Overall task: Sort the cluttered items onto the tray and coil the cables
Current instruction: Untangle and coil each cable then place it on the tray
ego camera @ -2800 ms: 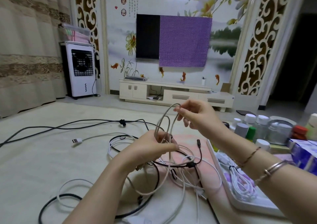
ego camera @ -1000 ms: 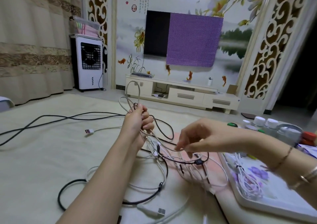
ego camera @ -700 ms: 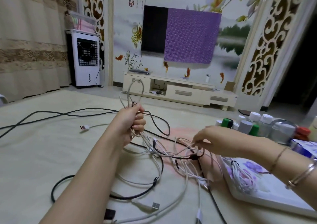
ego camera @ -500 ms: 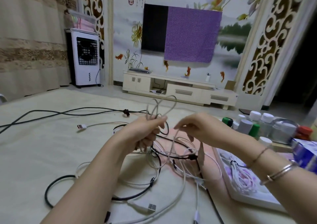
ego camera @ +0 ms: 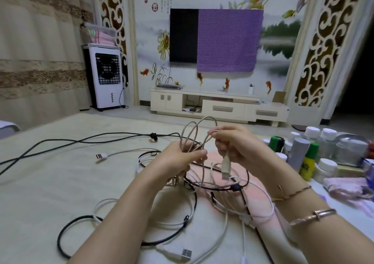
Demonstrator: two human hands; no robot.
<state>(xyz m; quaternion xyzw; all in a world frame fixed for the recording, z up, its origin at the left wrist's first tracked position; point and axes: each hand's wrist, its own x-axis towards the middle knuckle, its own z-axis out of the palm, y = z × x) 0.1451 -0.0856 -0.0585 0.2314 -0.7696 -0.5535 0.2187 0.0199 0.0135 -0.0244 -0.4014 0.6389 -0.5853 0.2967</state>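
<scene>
Closest to you, a white cable with a USB plug point(ego camera: 183, 254) lies on the cream floor mat point(ego camera: 50, 182), next to a black cable loop point(ego camera: 66, 235). More white cables point(ego camera: 226, 223) and a thin black cable point(ego camera: 222, 187) lie in a messy pile under your arms.

Your left hand point(ego camera: 178, 160) holds a few loops of a beige cable point(ego camera: 194, 134). Its fingers are curled round the loops, and the loops stick up above the hand. Your right hand point(ego camera: 236, 148) is just beside it. Its fingers pinch the same cable near the end, and the beige USB plug point(ego camera: 225, 169) hangs down below them.

On your right wrist you wear a thin string bracelet point(ego camera: 293, 192) and a metal bangle point(ego camera: 315, 215).

To your right stand little bottles with white caps point(ego camera: 311, 133), a gray can point(ego camera: 299, 154) and a yellow bottle with a green cap point(ego camera: 308, 162). I cannot tell if the tray is in sight.

Farther off, a long black cable point(ego camera: 81, 141) runs across the mat to the left. Another white USB plug point(ego camera: 101, 155) lies near it.

At the back are a white fan cooler point(ego camera: 106, 81), a TV stand point(ego camera: 218, 106) and a TV half covered by a purple cloth point(ego camera: 227, 41).
</scene>
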